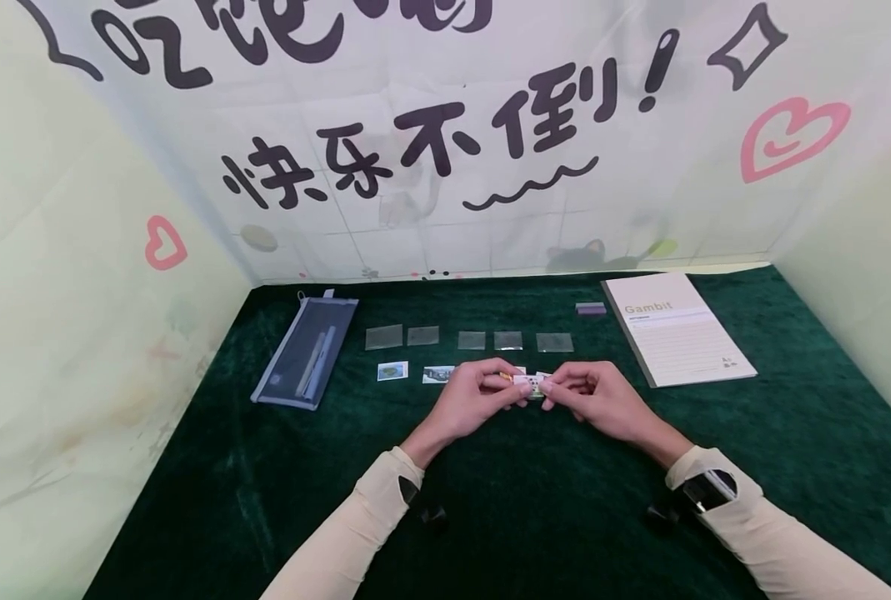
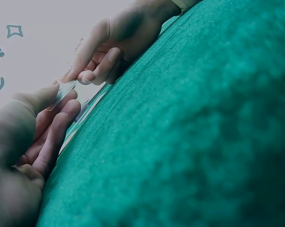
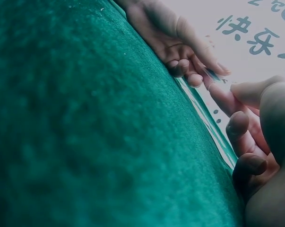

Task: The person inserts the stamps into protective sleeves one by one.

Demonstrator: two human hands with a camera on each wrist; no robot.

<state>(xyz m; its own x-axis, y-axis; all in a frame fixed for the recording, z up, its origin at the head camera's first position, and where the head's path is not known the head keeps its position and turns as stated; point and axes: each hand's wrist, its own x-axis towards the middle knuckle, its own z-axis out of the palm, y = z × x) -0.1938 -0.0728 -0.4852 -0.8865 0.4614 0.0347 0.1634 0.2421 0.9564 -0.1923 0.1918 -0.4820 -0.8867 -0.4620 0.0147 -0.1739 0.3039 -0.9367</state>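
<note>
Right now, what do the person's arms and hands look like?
Bare left hand and right hand, no gloves. Long plain cream sleeves. At the right cuff, a dark-faced, watch-like device; at the left cuff, a small dark piece.

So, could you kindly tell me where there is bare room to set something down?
The cloth is bare between pouch and left sleeve, between notebook and right sleeve, and between the sleeves. Around the left hand and right hand it is crowded with pictures and packets.
</note>
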